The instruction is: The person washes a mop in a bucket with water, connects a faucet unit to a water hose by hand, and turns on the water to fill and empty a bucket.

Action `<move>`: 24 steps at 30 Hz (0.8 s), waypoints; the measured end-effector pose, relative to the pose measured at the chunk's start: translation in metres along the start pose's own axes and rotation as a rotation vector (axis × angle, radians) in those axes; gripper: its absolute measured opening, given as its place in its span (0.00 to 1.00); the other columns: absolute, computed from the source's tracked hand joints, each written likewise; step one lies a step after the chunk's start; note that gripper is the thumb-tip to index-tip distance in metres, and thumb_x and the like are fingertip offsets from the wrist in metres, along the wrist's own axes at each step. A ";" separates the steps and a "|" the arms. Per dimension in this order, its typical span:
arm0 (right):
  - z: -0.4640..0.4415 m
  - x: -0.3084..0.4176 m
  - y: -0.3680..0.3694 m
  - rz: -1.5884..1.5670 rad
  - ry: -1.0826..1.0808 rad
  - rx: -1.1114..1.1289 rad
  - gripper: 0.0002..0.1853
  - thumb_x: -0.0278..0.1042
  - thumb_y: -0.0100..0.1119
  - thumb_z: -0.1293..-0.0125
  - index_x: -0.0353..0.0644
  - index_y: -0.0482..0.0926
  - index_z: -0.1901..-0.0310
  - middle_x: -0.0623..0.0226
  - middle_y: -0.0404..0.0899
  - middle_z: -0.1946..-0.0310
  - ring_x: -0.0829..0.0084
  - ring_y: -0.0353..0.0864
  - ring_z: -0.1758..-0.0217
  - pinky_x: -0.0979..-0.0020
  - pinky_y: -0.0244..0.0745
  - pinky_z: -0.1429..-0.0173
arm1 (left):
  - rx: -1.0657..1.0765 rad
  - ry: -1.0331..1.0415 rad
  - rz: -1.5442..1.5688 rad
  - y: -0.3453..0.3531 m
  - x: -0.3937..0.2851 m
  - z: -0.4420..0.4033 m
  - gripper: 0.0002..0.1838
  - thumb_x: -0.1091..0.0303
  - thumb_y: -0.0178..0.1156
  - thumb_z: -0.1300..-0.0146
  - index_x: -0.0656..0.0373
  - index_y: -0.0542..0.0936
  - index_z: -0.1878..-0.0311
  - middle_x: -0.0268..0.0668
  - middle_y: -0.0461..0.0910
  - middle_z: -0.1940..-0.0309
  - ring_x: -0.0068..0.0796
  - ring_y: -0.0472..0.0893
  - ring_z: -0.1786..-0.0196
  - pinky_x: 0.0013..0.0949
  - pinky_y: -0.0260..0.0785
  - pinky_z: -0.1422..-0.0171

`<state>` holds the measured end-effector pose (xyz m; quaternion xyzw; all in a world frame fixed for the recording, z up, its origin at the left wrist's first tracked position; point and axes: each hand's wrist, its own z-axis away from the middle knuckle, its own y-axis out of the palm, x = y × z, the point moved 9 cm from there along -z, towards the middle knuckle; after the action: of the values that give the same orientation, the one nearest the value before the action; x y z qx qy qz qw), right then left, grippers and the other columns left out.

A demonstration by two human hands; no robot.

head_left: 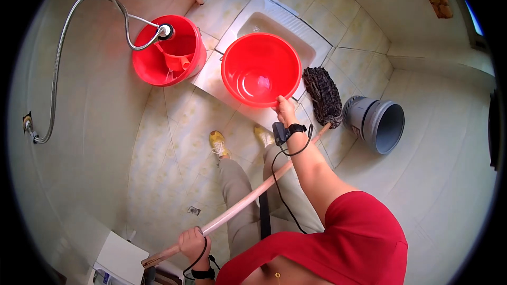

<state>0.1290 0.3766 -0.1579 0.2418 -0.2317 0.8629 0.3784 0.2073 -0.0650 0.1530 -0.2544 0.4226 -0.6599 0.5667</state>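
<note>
My left hand (192, 243) is wrapped round the wooden handle of a mop (248, 199), near its end. The handle slants across in front of my legs, and the dark mop head (323, 95) lies at the right, beside the squat toilet. With my right hand (285, 110) I grip the near rim of a red plastic bucket (262, 68). Its inside looks bare, with light shining off the bottom. The bucket is over the white squat toilet (311, 47) and hides part of it; I cannot tell whether it rests there.
Another red bucket (198, 53) at the left holds a red dipper (177, 62) and the head of a metal hose (55, 74) from the wall. A grey bin (375, 124) stands at the right. White cabinet-like furniture (119, 256) is at lower left. A floor drain (194, 210) lies behind my feet.
</note>
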 end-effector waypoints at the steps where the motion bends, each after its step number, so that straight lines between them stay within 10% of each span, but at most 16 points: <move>1: -0.006 -0.019 0.005 -0.045 0.047 0.034 0.10 0.27 0.50 0.43 0.35 0.72 0.60 0.62 0.77 0.68 0.69 0.78 0.69 0.70 0.76 0.70 | -0.006 0.009 0.009 0.006 0.003 0.000 0.08 0.70 0.57 0.62 0.59 0.74 0.74 0.36 0.70 0.79 0.37 0.72 0.72 0.37 0.63 0.61; 16: 0.039 -0.095 0.016 0.027 0.245 -0.048 0.15 0.31 0.50 0.38 0.31 0.68 0.53 0.51 0.72 0.54 0.62 0.76 0.57 0.69 0.78 0.56 | 0.068 0.060 0.146 0.055 0.044 -0.009 0.11 0.69 0.60 0.61 0.59 0.75 0.70 0.36 0.72 0.76 0.36 0.73 0.68 0.37 0.65 0.58; 24: 0.136 -0.060 0.123 0.272 0.116 0.398 0.07 0.29 0.50 0.39 0.36 0.70 0.61 0.61 0.77 0.66 0.71 0.79 0.65 0.75 0.76 0.61 | 0.102 0.090 0.261 0.074 0.059 -0.016 0.07 0.67 0.59 0.58 0.55 0.73 0.75 0.36 0.72 0.77 0.34 0.75 0.69 0.34 0.65 0.61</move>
<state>0.1035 0.1905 -0.1144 0.2281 -0.0652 0.9470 0.2165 0.2204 -0.1179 0.0742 -0.1381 0.4430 -0.6121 0.6404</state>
